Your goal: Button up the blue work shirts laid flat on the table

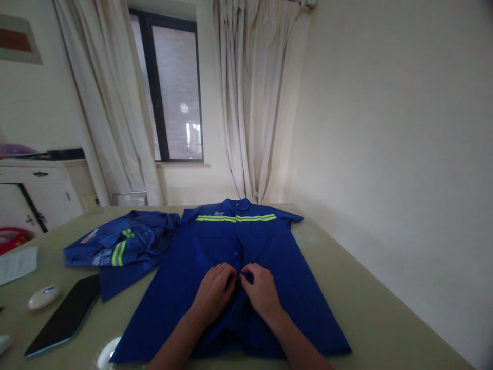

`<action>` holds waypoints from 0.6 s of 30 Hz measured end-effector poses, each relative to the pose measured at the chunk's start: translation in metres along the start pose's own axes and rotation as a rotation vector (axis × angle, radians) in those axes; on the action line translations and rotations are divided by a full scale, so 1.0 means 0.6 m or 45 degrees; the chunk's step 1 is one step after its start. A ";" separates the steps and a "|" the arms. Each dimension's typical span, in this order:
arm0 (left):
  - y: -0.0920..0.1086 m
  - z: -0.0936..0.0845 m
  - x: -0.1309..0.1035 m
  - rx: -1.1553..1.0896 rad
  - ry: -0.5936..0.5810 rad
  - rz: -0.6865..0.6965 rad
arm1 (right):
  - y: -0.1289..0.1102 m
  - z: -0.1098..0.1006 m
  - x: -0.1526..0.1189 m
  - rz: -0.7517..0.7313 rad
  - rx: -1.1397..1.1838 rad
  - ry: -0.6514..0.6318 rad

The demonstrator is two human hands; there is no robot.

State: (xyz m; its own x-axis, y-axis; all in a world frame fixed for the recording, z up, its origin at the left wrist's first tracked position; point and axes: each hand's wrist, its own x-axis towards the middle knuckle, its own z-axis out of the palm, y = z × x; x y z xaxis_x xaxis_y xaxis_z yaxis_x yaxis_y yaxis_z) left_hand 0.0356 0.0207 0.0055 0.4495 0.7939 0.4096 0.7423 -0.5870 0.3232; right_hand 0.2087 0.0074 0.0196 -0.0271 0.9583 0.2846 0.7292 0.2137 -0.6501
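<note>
A blue short-sleeved work shirt point(185, 298) lies spread face up on the table, its collar at the far end and a yellow-green reflective stripe across the chest. My left hand point(216, 288) pinches one front edge of it near the middle of the button placket. Close beside it, my right hand point(262, 290) pinches the opposite front edge. The fingertips of both hands almost meet at the placket. Below them the fabric is bunched and the hem opening shows. Whatever button lies between the fingers is hidden.
Left of the shirt is a crumpled blue garment point(131, 241) with reflective strips. A black tablet point(65, 316), a white mouse-like object point(44, 297) and a paper sheet point(18, 264) lie further left. A white round object point(108, 354) sits by the hem. The wall point(404, 154) borders the table's right side.
</note>
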 end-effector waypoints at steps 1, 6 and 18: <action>-0.001 0.000 0.000 -0.021 0.003 0.009 | -0.002 -0.001 -0.001 -0.002 -0.003 0.018; -0.003 0.002 0.001 -0.041 0.021 0.061 | -0.005 0.002 -0.006 -0.026 0.000 0.069; 0.000 0.012 -0.003 -0.296 0.069 -0.164 | 0.010 0.010 0.008 0.128 0.527 -0.181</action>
State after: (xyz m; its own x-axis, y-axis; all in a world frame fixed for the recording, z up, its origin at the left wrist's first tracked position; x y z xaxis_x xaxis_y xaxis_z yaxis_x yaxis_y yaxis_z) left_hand 0.0382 0.0204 -0.0016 0.3267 0.8584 0.3955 0.6549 -0.5073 0.5602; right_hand 0.2088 0.0145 0.0129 -0.0850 0.9886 0.1243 0.3991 0.1481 -0.9049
